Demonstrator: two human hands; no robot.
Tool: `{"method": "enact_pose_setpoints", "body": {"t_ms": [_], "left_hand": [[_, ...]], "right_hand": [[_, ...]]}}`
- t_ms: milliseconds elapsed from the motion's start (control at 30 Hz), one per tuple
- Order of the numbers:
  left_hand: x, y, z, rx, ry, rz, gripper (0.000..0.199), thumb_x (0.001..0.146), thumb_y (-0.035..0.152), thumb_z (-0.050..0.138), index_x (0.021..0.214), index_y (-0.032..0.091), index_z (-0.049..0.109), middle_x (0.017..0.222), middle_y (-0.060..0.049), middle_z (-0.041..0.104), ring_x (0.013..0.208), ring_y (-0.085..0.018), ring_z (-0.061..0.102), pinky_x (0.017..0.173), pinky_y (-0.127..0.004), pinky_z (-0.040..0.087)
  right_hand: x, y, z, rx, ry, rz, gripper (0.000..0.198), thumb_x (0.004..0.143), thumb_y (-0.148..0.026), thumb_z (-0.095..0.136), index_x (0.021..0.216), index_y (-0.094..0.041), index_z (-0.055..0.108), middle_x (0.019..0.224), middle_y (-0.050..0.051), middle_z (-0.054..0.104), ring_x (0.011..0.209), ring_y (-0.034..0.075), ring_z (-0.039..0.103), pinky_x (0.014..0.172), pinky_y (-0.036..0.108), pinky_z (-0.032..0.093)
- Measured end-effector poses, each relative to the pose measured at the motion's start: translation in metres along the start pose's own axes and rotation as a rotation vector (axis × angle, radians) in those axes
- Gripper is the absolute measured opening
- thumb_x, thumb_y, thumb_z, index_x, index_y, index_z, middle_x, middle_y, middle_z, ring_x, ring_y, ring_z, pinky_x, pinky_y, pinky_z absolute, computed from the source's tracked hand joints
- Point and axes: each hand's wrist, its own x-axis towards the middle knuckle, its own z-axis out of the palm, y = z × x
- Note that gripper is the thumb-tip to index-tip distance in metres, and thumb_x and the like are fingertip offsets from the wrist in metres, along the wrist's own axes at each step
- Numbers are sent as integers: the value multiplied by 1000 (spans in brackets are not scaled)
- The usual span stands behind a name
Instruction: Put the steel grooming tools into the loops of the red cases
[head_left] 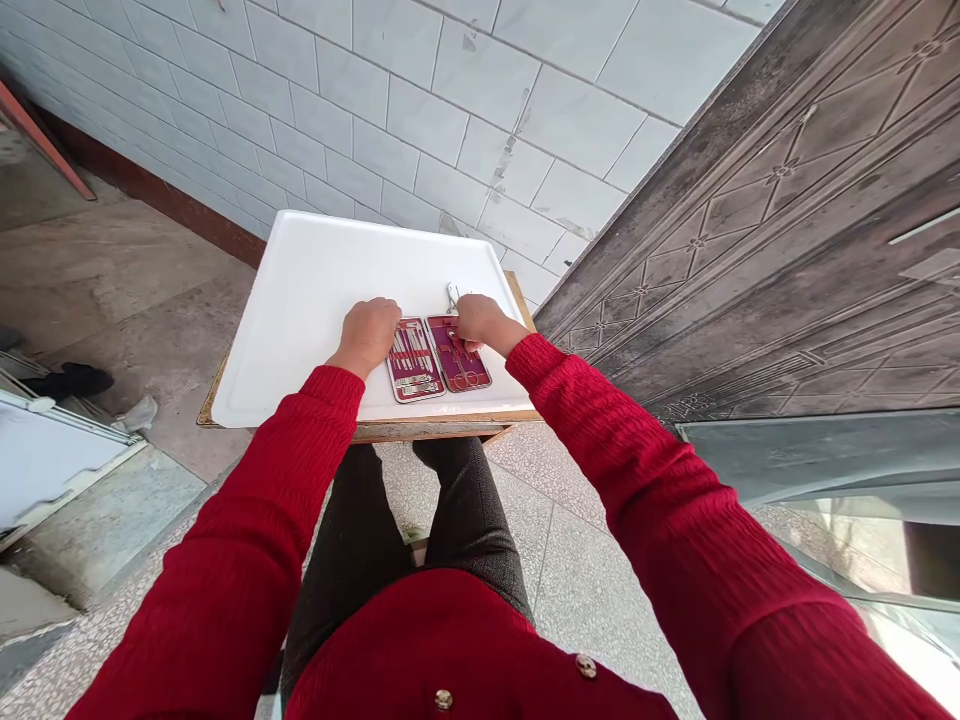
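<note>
White tray (322,270) under both hands; open manicure case (441,352) between them
Left hand (370,333) curls at its edge; right hand (480,318) bends over its other half; whether either grips, I cannot tell; metal tool (451,292) shows just beyond the right

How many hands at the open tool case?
2: left hand at the upper-left corner of the tool case, right hand over its right side. No others visible.
</note>
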Motion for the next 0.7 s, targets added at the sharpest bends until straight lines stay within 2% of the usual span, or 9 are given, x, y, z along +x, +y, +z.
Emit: {"method": "enact_pose_setpoints", "body": {"t_ms": [67, 200, 300, 367, 533, 700], "left_hand": [[-1, 0, 0, -8, 11, 4, 30, 99, 10, 41, 87, 15, 68, 97, -13, 70, 85, -26, 64, 68, -35, 38], [-2, 0, 0, -16, 31, 14, 31, 100, 11, 40, 86, 15, 68, 95, -12, 70, 84, -25, 63, 68, -35, 38], [-2, 0, -1, -10, 29, 24, 32, 100, 11, 39, 87, 15, 68, 94, -12, 70, 85, -26, 63, 69, -35, 38], [-2, 0, -1, -5, 22, 23, 32, 99, 11, 39, 87, 15, 68, 95, -12, 70, 85, -25, 64, 69, -35, 38], [-2, 0, -1, -2, 33, 22, 31, 99, 11, 39, 87, 16, 68, 96, -13, 70, 87, -26, 64, 71, -36, 40], [-2, 0, -1, -4, 50, 21, 29, 98, 11, 40, 87, 17, 67, 96, -11, 71, 87, -26, 64, 70, -36, 40]], "right_hand": [[3, 1, 2, 94, -12, 15, 7, 78, -2, 73, 80, -9, 71, 55, 7, 67, 73, 24, 73, 77, 30, 58], [2, 11, 9, 441, -77, 46, 25, 88, -13, 72, 66, -16, 62, 46, 0, 58, 52, 14, 63, 64, 23, 56], [-5, 20, 13, 630, -70, 77, 26, 89, -10, 70, 65, -15, 62, 52, 1, 64, 50, 11, 63, 59, 19, 54], [-12, 24, 14, 621, -29, 87, 23, 88, -7, 67, 67, -14, 66, 61, 4, 71, 57, 12, 68, 60, 18, 55], [-24, 22, 10, 412, -7, 19, 20, 88, -9, 62, 73, -13, 75, 80, 8, 81, 74, 17, 76, 69, 21, 59], [-12, 16, 12, 194, 38, -66, 17, 86, -12, 66, 72, -10, 77, 76, 13, 79, 76, 22, 75, 77, 27, 59]]}}
